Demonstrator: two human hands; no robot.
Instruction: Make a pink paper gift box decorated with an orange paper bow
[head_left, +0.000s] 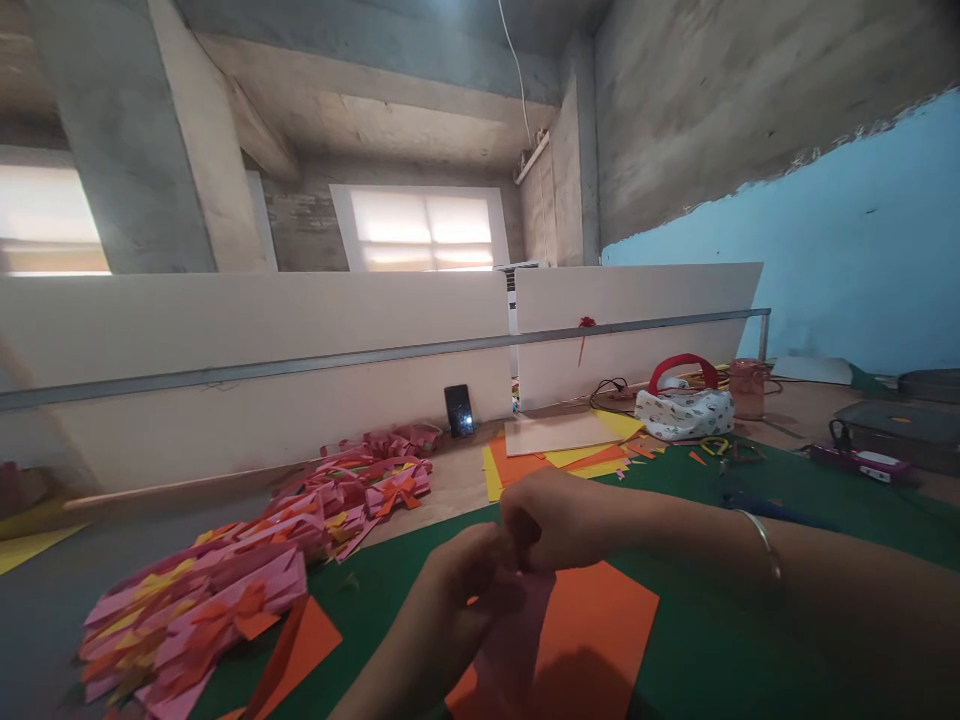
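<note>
Both hands meet low in the middle of the view; the left hand (469, 585) and the right hand (551, 520) are closed together on a pink paper (517, 625), fingers pinched at its top edge, so each grip is shut on that one sheet; just how the fingertips lie I cannot tell, as they blur into one another. The pink paper hangs from the hands over an orange sheet (600, 630), which lies flat on the green mat (735, 620) that covers this part of the table; a bangle (763, 540) sits on the right wrist.

To the left, a second orange piece (300, 640) lies at the mat's edge, touching a long heap of folded pink, orange and yellow paper shapes (247, 580) that runs back along the table; beyond the hands, a fan of yellow and orange sheets (555, 460) lies under a pale board (559, 433).

Farther back a phone (458, 410) leans upright against the white partition (300, 350), with a metal rail (375, 357) crossing in front of it; to the right stand a patterned pouch (684, 412) with a red handle and, just beside it, a pinkish jar (746, 388); a purple tool (859, 462) lies near grey trays (900, 425) at the far right; the wall (862, 260) behind is blue below, bare concrete above.
</note>
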